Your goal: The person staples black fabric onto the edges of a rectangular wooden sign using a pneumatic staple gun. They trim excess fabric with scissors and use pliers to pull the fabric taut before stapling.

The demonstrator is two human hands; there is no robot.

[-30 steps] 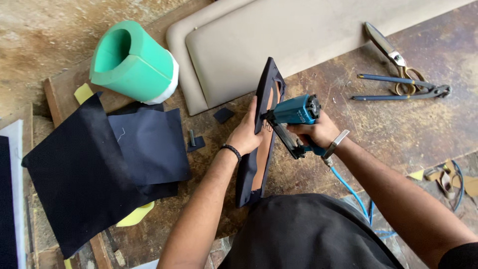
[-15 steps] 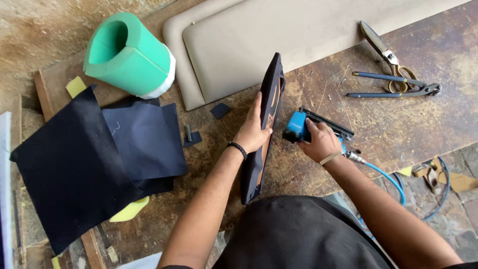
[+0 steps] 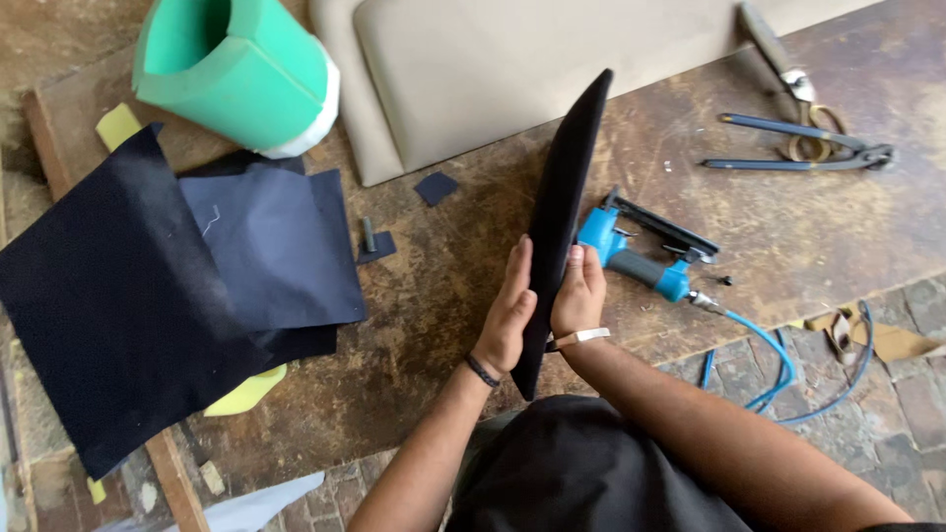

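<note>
Standing on edge between both clasping hands' grip, left hand point(image 3: 506, 317) and right hand point(image 3: 579, 296), black panel point(image 3: 564, 207) points away.

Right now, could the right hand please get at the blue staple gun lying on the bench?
Probably yes: the staple gun lies on the bench just beside the right hand with nothing between them, though that hand would first have to let go of the black panel.

The left hand point(image 3: 507, 320) stands edge-up, fingers extended toward twelve o'clock. The right hand point(image 3: 578, 294) faces it, fingers curled, both forearms reaching up from six o'clock.
</note>
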